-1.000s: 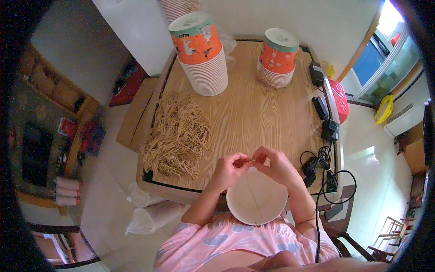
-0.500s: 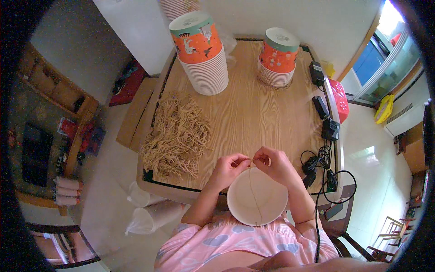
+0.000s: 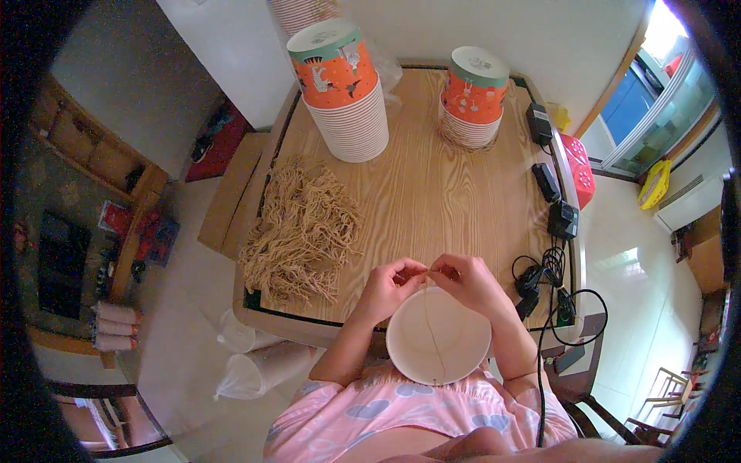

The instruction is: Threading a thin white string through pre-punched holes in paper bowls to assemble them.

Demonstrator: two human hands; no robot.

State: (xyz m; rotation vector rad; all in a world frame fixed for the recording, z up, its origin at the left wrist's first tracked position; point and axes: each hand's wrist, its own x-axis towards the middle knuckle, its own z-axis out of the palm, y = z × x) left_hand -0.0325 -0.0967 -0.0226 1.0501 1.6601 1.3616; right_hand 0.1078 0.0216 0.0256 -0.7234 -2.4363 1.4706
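Note:
A white paper bucket (image 3: 413,351) rests against my lap at the table's near edge, its open mouth facing up. One thin strand of brown twine (image 3: 434,336) crosses the mouth from the near rim to the far rim. There, my left hand (image 3: 388,288) is closed in a pinch on the twine's end. My right hand (image 3: 468,285) pinches the twine just beside it, the fingertips of both almost meeting. Whether the twine is knotted at the far rim is too small to tell. A loose heap of cut twine (image 3: 301,231) lies on the table to the left.
A tall stack of upturned orange-and-green paper buckets (image 3: 347,108) stands at the back left, a shorter stack (image 3: 472,100) at the back right. Black adapters (image 3: 563,221) and a coiled cable (image 3: 544,274) line the right edge. Wrapped bucket stacks (image 3: 266,370) lie on the floor at left.
My right hand has dipped slightly toward me and to the left, its fingers drawn closer together on the twine. My left hand and the bucket have hardly moved.

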